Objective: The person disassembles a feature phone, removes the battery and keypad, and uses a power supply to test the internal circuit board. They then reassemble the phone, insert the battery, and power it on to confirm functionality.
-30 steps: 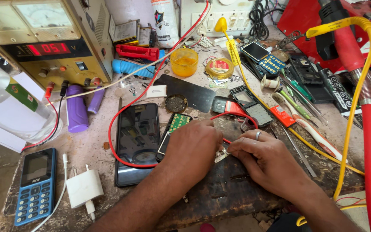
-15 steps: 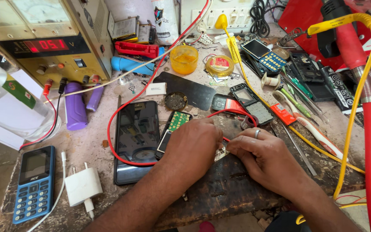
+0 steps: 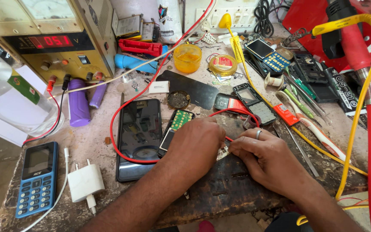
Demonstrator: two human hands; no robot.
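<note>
1. At the middle of the worktop (image 3: 86, 144), on a dark worn mat (image 3: 228, 184): left hand (image 3: 196, 144) and right hand (image 3: 267, 157), knuckles up, fingertips drawn close together.
2. Between them, a small metal part (image 3: 223, 151), only a sliver in view, lying on the mat just beside the red wire (image 3: 121, 124).
3. Right hand: fingers (image 3: 239, 148) bent and closed down on the edge of the part, ring (image 3: 258, 134) on one finger.
4. Left hand: fingers curled under and hidden by the back of the hand; no telling whether anything is gripped or merely pressed down.
5. Under the left hand's knuckles, partly covered: a green circuit board (image 3: 179, 122), touching the right edge of a black smartphone (image 3: 139, 133) lying face up.
6. Compared with a second ago: hardly any change. Both hands in the same spot, same hunched pose, the wire's loop still around the smartphone, nothing nearby shifted.
7. Judging from that stillness: fine, steady work on the part itself, not a move from one thing to another.
8. Further off, untouched: blue keypad phone (image 3: 37, 178) and white charger (image 3: 85, 184) at the near left, power supply (image 3: 61, 43) at the back left, an empty phone frame (image 3: 254, 103) beyond the right hand.
</note>
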